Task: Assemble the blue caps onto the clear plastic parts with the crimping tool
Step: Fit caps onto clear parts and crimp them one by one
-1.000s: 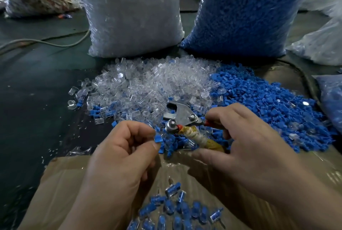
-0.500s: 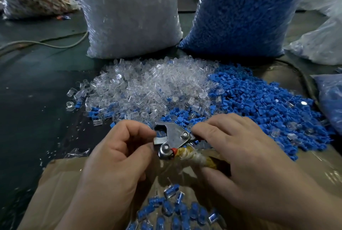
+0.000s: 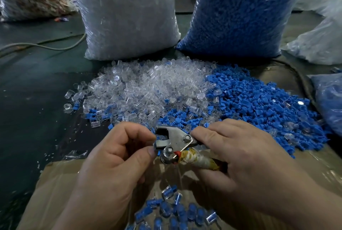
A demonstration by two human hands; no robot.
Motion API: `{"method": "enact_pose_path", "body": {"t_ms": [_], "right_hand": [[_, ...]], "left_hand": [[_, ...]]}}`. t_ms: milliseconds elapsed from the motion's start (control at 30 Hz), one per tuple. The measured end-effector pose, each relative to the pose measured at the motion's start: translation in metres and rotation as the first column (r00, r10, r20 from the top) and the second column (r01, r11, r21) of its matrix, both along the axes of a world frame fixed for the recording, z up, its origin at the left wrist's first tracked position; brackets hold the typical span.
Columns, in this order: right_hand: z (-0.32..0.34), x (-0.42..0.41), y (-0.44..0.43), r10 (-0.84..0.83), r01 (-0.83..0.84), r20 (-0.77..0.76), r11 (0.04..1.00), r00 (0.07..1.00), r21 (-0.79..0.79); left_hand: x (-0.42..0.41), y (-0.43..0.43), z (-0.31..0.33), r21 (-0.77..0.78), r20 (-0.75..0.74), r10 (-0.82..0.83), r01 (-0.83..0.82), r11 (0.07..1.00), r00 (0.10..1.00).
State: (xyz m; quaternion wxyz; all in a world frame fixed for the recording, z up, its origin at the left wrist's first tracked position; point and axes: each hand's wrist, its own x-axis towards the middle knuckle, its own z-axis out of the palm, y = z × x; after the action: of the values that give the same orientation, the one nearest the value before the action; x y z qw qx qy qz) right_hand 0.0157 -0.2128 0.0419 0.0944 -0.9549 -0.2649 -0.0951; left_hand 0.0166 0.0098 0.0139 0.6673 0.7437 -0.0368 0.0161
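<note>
Blue caps (image 3: 259, 105) lie heaped to the right of and beyond the crimping tool (image 3: 175, 140), merging with the clear plastic parts (image 3: 148, 89) heaped directly beyond it. The tool is held at the near edge of those heaps, over brown cardboard (image 3: 55, 192). Right hand (image 3: 240, 161), on the tool's right: grip wrapped round the taped handles; the jaws stand parted. Left hand (image 3: 114, 165), on the tool's left: grip of thumb and forefinger pressed together at the jaw mouth, pinching a workpiece (image 3: 158, 153) of which only a blue sliver shows. Whether cap and clear part are already mated cannot be told. Assessment: the piece is being seated. It should sit square and fully home, with fingertips drawn off the closing line before a steady squeeze, because a tilted cap would likely crimp crooked. Clearance: finished pieces (image 3: 175, 209) lie just nearer than the tool, so the drop is short. Loose stock crowds the far side, backed by a bag of clear parts (image 3: 125, 16) and a bag of blue caps (image 3: 240, 11). The most room is left of the tool, over the dark table (image 3: 27, 100), where only strays lie.
</note>
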Motion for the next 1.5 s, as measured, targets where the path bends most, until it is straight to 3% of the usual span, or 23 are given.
{"method": "enact_pose_path", "body": {"t_ms": [167,367,533,733,867,1033,1300,1367,1500], "right_hand": [[0.004,0.0,0.001,0.013,-0.012,-0.013,1.0,1.0,0.013],[0.004,-0.001,-0.001,-0.03,0.032,-0.032,0.997,0.999,0.074],[-0.001,0.011,-0.008,-0.23,0.234,0.043,0.964,0.972,-0.129],[-0.003,0.021,-0.004,-0.28,0.25,-0.134,0.946,0.95,-0.207],[-0.001,0.011,0.008,-0.218,0.219,0.025,0.974,0.976,-0.058],[-0.009,-0.002,0.033,0.035,-0.038,0.146,0.999,0.989,0.019],[-0.009,-0.002,0.028,0.059,-0.079,0.12,0.982,0.991,0.171],[-0.007,-0.004,0.03,0.088,-0.11,0.126,0.976,0.988,0.187],[-0.002,-0.009,0.037,0.112,-0.126,0.063,0.951,0.992,0.281]], "left_hand": [[-0.001,0.0,0.001,-0.082,-0.015,-0.009,0.007,0.997,1.0],[-0.001,0.002,-0.002,0.013,0.004,0.052,-0.052,0.999,0.999],[0.003,0.006,-0.008,0.119,-0.071,0.093,-0.084,0.989,0.993],[-0.003,-0.007,-0.007,0.181,-0.142,0.065,-0.039,0.983,0.988],[-0.005,-0.009,-0.011,0.231,-0.08,0.076,-0.056,0.971,0.994],[-0.01,-0.011,-0.015,0.284,0.046,0.036,-0.047,0.958,0.998],[-0.012,-0.006,-0.002,0.186,0.077,-0.034,0.019,0.982,0.996],[-0.011,-0.004,-0.002,0.207,0.048,-0.096,0.084,0.975,0.994],[-0.01,-0.003,-0.002,0.082,-0.017,-0.179,0.18,0.98,0.984]]}}
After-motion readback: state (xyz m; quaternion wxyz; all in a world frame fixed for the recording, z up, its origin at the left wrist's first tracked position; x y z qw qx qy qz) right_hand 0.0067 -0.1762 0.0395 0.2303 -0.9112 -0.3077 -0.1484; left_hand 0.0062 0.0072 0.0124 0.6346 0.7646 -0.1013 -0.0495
